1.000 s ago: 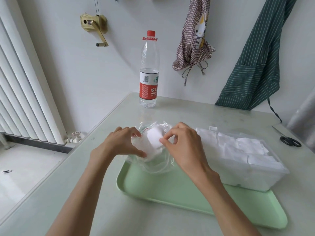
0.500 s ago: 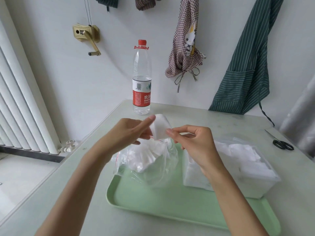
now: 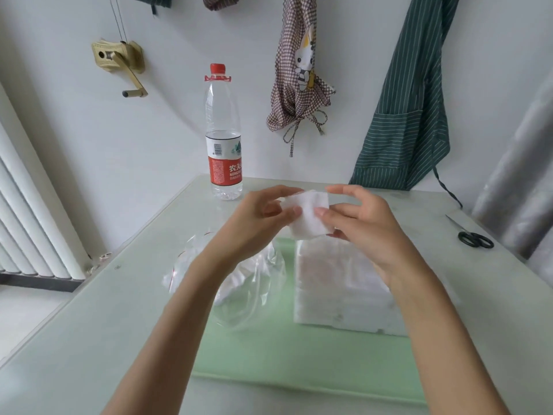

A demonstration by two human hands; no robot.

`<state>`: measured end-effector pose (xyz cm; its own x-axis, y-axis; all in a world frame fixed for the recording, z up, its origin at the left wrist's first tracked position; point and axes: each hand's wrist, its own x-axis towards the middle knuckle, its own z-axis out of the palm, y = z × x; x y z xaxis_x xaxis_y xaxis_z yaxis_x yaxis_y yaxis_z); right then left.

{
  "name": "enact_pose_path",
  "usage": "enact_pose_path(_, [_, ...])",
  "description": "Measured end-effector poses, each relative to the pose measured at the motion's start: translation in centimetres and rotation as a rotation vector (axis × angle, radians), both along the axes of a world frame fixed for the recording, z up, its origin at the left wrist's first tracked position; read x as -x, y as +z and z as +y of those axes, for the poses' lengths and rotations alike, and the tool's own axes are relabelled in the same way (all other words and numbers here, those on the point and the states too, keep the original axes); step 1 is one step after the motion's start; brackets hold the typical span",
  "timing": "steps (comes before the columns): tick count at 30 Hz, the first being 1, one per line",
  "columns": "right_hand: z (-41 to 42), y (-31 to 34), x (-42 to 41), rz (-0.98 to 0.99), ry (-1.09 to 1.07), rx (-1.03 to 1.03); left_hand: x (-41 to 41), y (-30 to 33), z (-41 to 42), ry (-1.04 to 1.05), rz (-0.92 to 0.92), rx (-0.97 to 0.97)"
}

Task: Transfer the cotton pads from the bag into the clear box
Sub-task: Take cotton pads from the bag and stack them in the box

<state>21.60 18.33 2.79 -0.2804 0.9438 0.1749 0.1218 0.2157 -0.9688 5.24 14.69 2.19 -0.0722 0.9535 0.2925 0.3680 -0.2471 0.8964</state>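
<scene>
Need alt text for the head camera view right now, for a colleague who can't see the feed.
Both hands, left hand and right hand, pinch a small stack of white cotton pads in the air above the clear box, which already holds pads. The clear plastic bag lies slumped beside it on the green tray; a water bottle stands behind.

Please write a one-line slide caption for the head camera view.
Both hands, left hand and right hand, hold cotton pads above the clear box.
</scene>
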Motion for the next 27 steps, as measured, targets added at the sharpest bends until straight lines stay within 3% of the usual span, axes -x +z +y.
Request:
enact_pose_path(5, [1.3, 0.4, -4.1, -0.078, -0.223, -0.203, -4.7, -0.2, 3.1, 0.137, -0.161, 0.011])
enact_pose_path(8, [2.4, 0.1, -6.0, -0.109, -0.244, -0.214, -6.7, -0.9, 4.4, 0.177, -0.167, -0.017])
enact_pose_path(11, [3.2, 0.0, -7.3, -0.120, -0.164, -0.103, -7.1, -1.2, 4.7, 0.127, -0.075, 0.004])
enact_pose_path(20, [4.6, -2.1, -7.7, -0.396, -0.037, 0.120, -7.2, -2.8, 5.5, 0.073, 0.397, 0.158])
enact_pose_path(27, [4.6, -2.4, -7.4, -0.623, -0.071, 0.000, -6.5, -2.4, 5.1, 0.016, 0.615, 0.202])
